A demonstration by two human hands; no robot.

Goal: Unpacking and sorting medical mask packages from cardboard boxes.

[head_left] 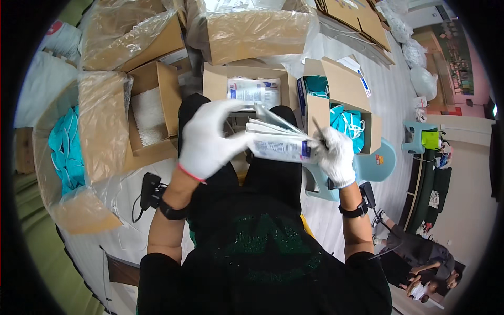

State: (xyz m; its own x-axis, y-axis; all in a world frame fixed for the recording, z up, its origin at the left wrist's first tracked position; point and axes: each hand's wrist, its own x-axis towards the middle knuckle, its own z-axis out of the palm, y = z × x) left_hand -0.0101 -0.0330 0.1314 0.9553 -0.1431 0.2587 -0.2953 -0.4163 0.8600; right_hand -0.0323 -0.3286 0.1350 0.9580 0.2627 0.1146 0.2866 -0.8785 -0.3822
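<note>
Both my hands wear white knit gloves. My right hand point(336, 157) is closed around the right end of a small stack of flat white printed packets point(278, 147), fanned at their upper edges. A thin dark stick-like thing point(316, 127) pokes up by its fingers; its kind I cannot make out. My left hand point(210, 139) curves open at the stack's left end, thumb and fingers apart. Its thumb tip is at the packets' edge; whether it touches them I cannot tell. Beyond the stack, a cardboard box point(215, 81) holds more white-and-blue packets point(254, 92).
Teal cloth items point(68, 149) fill a plastic-lined box point(44, 157) at left. Another box point(170, 100) holds a white granular-looking mass point(148, 116). On the right, an open box point(374, 134) with teal items point(347, 126) stands by a blue stool point(380, 163). People sit farther right.
</note>
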